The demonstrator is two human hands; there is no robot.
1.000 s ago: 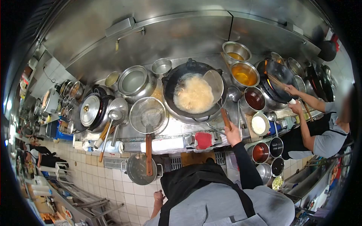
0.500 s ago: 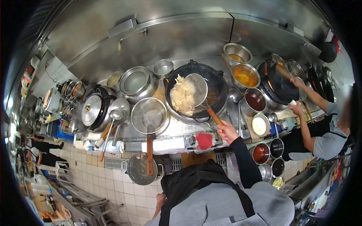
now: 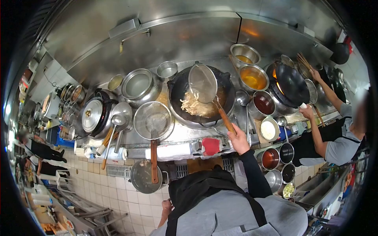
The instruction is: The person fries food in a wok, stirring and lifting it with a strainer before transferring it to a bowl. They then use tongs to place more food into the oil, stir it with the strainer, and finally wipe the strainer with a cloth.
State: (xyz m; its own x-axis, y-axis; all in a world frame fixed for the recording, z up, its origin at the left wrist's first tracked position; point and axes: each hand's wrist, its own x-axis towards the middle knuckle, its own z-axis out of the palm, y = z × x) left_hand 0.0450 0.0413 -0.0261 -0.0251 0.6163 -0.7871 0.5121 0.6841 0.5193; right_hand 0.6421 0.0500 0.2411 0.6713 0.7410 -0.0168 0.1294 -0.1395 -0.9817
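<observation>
Above the large black wok (image 3: 225,82), the right hand (image 3: 238,139) holds a wire-mesh strainer (image 3: 203,83), its fingers clamped around the wooden handle (image 3: 226,120), with the mesh tipped over the wok. Pale strips of food (image 3: 197,108) sit at the wok's near side, just below the mesh in view, in brownish liquid (image 3: 223,97) (oil, by the look of it); whether any touch the wire I cannot tell. A loose or twisting grip could let the strainer drop, splashing liquid that is probably hot toward the sleeved forearm (image 3: 254,171). A hard sideways sweep might send strips over the rim, or knock the steel ladle (image 3: 242,97) just right of the wok. Low beside the black apron (image 3: 197,188), the left hand (image 3: 166,205) is partly hidden; I cannot tell whether its fingers are apart or together.
</observation>
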